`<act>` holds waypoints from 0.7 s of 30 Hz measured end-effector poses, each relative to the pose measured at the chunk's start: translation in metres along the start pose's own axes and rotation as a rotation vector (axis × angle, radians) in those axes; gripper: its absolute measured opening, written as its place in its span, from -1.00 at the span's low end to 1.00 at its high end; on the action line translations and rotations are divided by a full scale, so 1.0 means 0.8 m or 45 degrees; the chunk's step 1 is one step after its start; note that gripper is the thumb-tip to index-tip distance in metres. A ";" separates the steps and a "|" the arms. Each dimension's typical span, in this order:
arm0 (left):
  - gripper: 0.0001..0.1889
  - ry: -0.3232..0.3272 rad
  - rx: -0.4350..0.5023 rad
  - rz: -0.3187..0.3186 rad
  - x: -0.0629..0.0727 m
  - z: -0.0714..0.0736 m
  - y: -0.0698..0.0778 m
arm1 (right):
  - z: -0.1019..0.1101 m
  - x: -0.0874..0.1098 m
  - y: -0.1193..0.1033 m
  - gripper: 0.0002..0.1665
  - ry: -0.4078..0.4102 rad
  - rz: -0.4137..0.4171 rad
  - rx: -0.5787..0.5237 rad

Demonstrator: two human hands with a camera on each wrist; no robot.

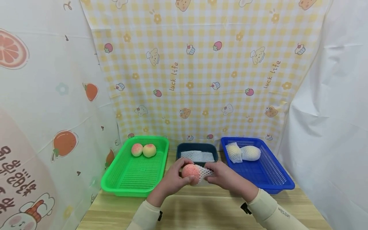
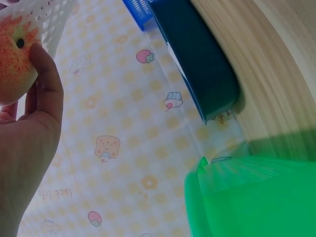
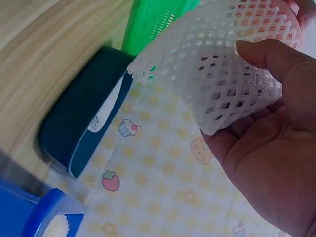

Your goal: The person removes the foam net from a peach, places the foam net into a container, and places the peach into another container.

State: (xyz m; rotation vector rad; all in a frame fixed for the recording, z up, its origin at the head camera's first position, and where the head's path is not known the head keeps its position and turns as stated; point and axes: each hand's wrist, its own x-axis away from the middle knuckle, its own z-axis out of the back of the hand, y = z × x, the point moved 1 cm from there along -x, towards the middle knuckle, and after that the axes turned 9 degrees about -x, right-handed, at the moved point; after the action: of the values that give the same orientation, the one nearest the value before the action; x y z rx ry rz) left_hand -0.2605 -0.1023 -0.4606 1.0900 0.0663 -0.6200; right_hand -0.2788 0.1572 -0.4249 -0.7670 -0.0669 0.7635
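A pink-red peach (image 1: 190,173) is held in my left hand (image 1: 174,179), thumb and fingers around its left side. In the left wrist view a small dark hole shows in the peach (image 2: 15,59) beside the thumb. A white foam net sleeve (image 1: 203,172) covers the right part of the peach. My right hand (image 1: 222,175) pinches this sleeve; in the right wrist view its thumb lies on the netting (image 3: 232,74) and the other fingers are behind it. The sleeve's loose end flares out past the right hand.
At left stands a green basket (image 1: 135,191) with two peaches (image 1: 149,150) at its back. A dark teal tray (image 1: 198,145) behind the hands holds flat foam sleeves (image 1: 195,156). On the right, a blue basket (image 1: 283,183) contains two net-wrapped fruits (image 1: 250,153). A patterned cloth hangs behind.
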 end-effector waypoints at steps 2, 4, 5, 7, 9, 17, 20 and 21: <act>-0.53 0.007 -0.004 0.008 0.001 0.000 0.000 | 0.001 0.000 0.001 -0.81 0.003 -0.005 0.019; -0.53 0.017 -0.013 0.013 0.001 0.000 -0.001 | 0.002 -0.002 0.002 -0.80 0.007 -0.010 0.056; -0.53 0.021 -0.015 0.016 0.002 0.000 -0.002 | 0.004 -0.002 0.002 -0.79 0.008 -0.009 0.074; -0.53 0.028 -0.018 0.022 0.002 0.001 -0.003 | 0.007 -0.004 0.005 -0.77 0.010 -0.014 0.098; -0.52 0.037 -0.014 0.027 0.002 0.001 -0.003 | 0.012 -0.007 0.008 -0.74 0.013 -0.008 0.115; -0.52 0.061 0.000 0.037 0.005 0.006 -0.003 | 0.037 -0.039 0.039 -0.70 0.020 -0.056 0.206; -0.52 0.072 -0.005 0.032 0.005 0.007 -0.001 | 0.047 -0.056 0.050 -0.73 0.025 -0.087 0.226; -0.52 0.075 -0.008 0.032 0.005 0.008 0.000 | 0.050 -0.061 0.053 -0.73 0.029 -0.097 0.233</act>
State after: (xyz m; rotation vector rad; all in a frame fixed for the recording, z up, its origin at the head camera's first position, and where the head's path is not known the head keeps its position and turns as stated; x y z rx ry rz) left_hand -0.2587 -0.1094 -0.4594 1.1014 0.1053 -0.5645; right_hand -0.3529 0.1695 -0.4124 -0.5958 -0.0052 0.6784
